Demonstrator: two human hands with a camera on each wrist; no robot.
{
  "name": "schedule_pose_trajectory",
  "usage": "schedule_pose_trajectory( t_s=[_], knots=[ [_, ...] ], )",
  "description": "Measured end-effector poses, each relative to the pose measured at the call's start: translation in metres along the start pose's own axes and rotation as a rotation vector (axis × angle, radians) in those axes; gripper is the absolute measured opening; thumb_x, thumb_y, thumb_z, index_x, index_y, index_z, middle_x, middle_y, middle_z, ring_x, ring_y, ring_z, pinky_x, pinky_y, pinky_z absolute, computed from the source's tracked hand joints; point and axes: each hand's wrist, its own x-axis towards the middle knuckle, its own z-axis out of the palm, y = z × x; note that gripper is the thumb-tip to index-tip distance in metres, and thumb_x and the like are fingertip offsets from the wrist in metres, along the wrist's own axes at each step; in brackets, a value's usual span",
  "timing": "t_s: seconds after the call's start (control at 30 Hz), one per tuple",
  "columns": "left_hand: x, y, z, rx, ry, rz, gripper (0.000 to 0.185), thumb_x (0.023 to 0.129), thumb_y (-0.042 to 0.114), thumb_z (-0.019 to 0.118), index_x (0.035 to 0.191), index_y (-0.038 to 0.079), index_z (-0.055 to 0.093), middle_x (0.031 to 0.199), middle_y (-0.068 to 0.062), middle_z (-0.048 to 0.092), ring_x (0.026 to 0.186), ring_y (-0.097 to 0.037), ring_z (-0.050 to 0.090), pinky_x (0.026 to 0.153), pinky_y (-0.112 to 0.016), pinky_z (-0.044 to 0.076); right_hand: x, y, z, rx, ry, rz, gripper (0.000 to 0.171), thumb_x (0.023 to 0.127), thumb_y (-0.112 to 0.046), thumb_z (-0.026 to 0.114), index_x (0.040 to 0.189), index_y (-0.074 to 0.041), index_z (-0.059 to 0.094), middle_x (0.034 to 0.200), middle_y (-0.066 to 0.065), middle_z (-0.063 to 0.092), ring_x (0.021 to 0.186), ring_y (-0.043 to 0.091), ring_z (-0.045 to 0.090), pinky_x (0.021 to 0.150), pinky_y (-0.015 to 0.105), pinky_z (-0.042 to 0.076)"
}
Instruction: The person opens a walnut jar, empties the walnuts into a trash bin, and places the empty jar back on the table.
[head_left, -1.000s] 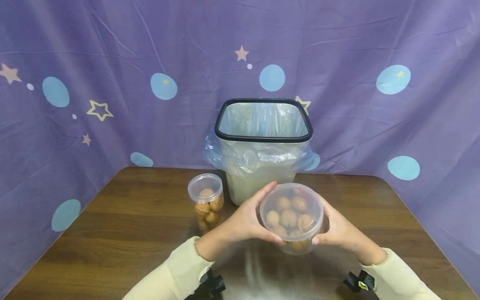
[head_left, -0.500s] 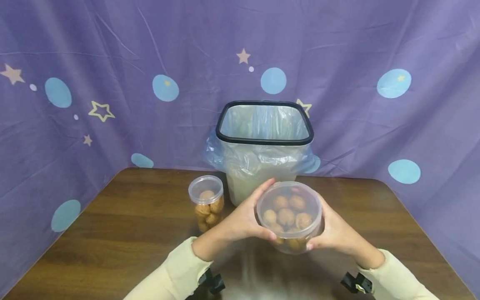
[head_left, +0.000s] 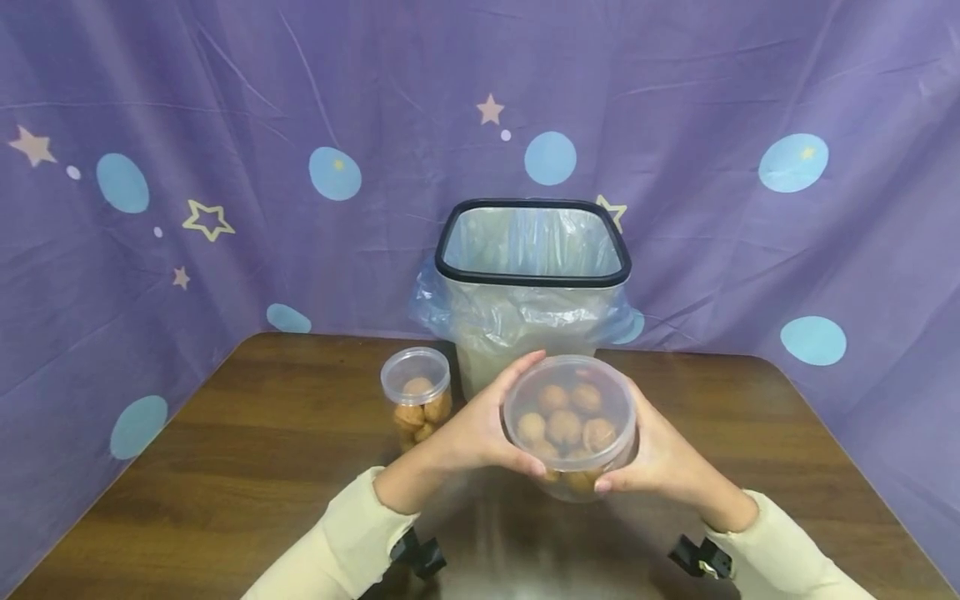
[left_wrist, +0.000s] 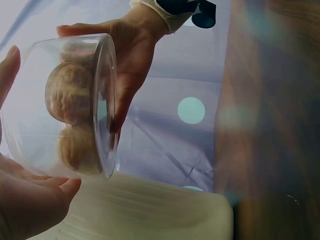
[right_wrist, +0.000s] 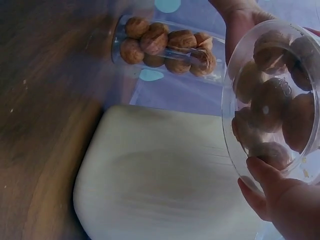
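Between them, my left hand [head_left: 480, 429] and right hand [head_left: 656, 450] grip a wide, round, clear plastic jar [head_left: 573, 487] with a frosted lid, one hand on each side. Several walnuts [head_left: 564, 427] lie inside it and show through the lid. In the right wrist view the jar's clear base [right_wrist: 230, 130] is seen from below, raised off the table. Thumbs point toward each other at the near side of the jar. To the left stands a narrower clear jar [head_left: 416, 375], also lidded and filled with walnuts; my left forearm hides its lower part.
Behind the held jar stands a pale bin [head_left: 487, 354] with a black rim [head_left: 532, 279] and a bluish plastic liner [head_left: 431, 300] folded over its outside. The brown wooden table [head_left: 225, 450] reaches back to a purple patterned curtain [head_left: 375, 100].
Both hands have carried the wide jar slightly left and up in the head view. The grip stays the same, and the narrow jar and bin stay in place.
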Motion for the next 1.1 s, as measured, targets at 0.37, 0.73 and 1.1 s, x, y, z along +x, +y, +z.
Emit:
schedule_pose_trajectory(
  t_s=[0.37,0.73,1.1],
  knots=[
    [0.000,0.005,0.002,0.040,0.053,0.001,0.113,0.055,-0.003,0.084,0.148,0.010,0.021,0.141,-0.014,0.041,0.124,-0.024,0.044,0.106,-0.029,0.036,0.006,0.003,0.000,0.011,-0.010,-0.021,0.114,0.052,-0.013,0.087,0.147,-0.009,0.025,0.140,0.016,0.041,0.123,0.016,0.046,0.103,0.020,0.034],
    [-0.001,0.005,0.007,0.054,0.097,0.023,0.112,0.053,-0.012,0.081,0.147,0.009,0.023,0.140,-0.015,0.042,0.123,-0.025,0.044,0.105,-0.029,0.036,0.006,0.004,0.000,-0.027,0.003,-0.051,0.115,0.050,-0.015,0.088,0.146,-0.009,0.026,0.138,0.017,0.043,0.122,0.016,0.047,0.103,0.020,0.034],
    [-0.006,-0.005,0.014,-0.008,0.119,0.040,0.115,0.050,-0.013,0.079,0.147,0.008,0.021,0.141,-0.017,0.042,0.125,-0.026,0.043,0.106,-0.028,0.035,0.000,0.002,0.001,-0.121,0.007,-0.026,0.117,0.049,-0.020,0.090,0.146,-0.010,0.026,0.139,0.016,0.042,0.121,0.013,0.045,0.102,0.017,0.032]
  ],
)
